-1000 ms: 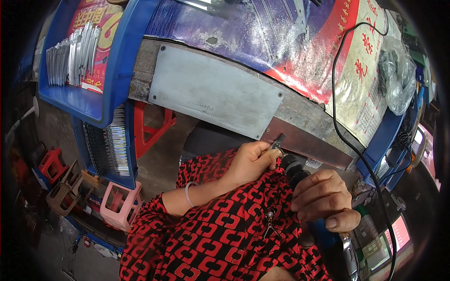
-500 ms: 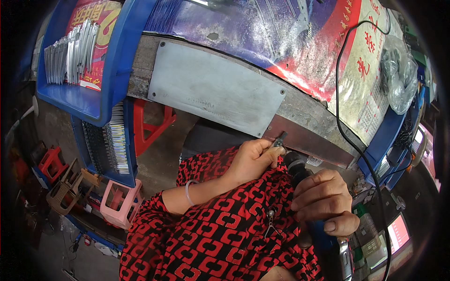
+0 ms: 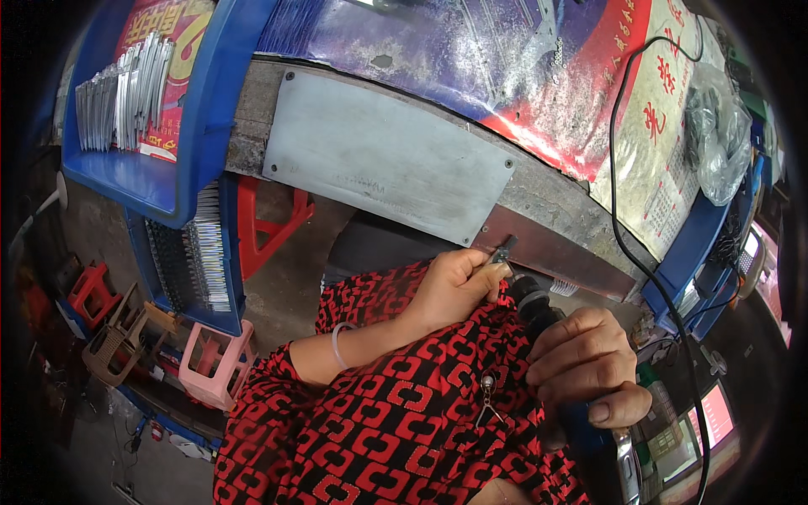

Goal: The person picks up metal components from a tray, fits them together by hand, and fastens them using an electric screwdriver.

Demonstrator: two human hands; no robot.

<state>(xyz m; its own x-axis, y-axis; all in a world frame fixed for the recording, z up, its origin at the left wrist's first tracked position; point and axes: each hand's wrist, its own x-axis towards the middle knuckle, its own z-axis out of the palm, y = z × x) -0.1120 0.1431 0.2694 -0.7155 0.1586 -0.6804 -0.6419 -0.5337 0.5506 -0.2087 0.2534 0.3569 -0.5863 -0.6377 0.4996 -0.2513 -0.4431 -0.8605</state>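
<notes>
My left hand (image 3: 454,288) is closed, thumb and fingers pinching a small dark metal piece (image 3: 505,251) near the bench edge. The piece's lower part is hidden by the fingers. My right hand (image 3: 585,362) wraps round a handheld power tool with a black ringed nose (image 3: 532,296) and a blue lower body (image 3: 581,427). The tool's nose points up and left toward the metal piece. Whether its tip touches the piece I cannot tell. Below both hands lies red and black patterned clothing (image 3: 396,412).
A grey metal plate (image 3: 383,156) is screwed to the bench edge. At the left, a blue bin (image 3: 126,181) holds upright thin metal strips (image 3: 126,97). A black cable (image 3: 613,181) runs down past my right hand. Red (image 3: 269,231) and pink (image 3: 217,366) stools stand on the floor.
My right hand and the power tool have shifted slightly to the right and down. My left hand stays in nearly the same place with the metal piece.
</notes>
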